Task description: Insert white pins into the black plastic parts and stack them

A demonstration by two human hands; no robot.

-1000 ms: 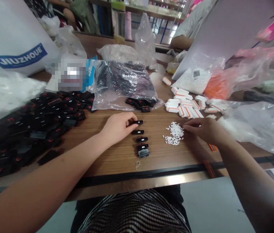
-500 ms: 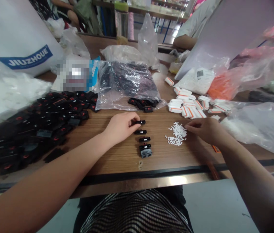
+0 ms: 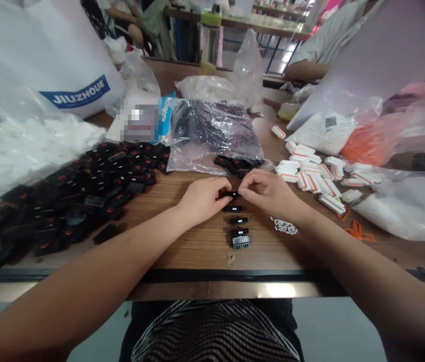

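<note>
My left hand [image 3: 207, 198] is closed on a black plastic connector housing [image 3: 231, 194] at the far end of a short column of similar housings. My right hand [image 3: 265, 191] meets it from the other side, thumb and forefinger pinched at the connector's right end; whatever is between those fingertips is too small to make out. Closer to me in the column lie more black connectors [image 3: 238, 220] with white dots on their faces, and a grey connector [image 3: 240, 242] is nearest the table edge. Small white plastic pins [image 3: 286, 227] lie in a pile under my right wrist, partly hidden by it.
Left, a large heap of black connectors [image 3: 84, 196] spreads beside a clear bag. A plastic bag of black parts [image 3: 216, 130] lies behind my hands. White pieces with orange stripes [image 3: 310, 173] and orange clips [image 3: 359, 232] are at right. A bottle [image 3: 209, 42] stands at the back.
My right hand has moved left from the white pin pile to the connector held in my left hand. The camera view has shifted slightly.
</note>
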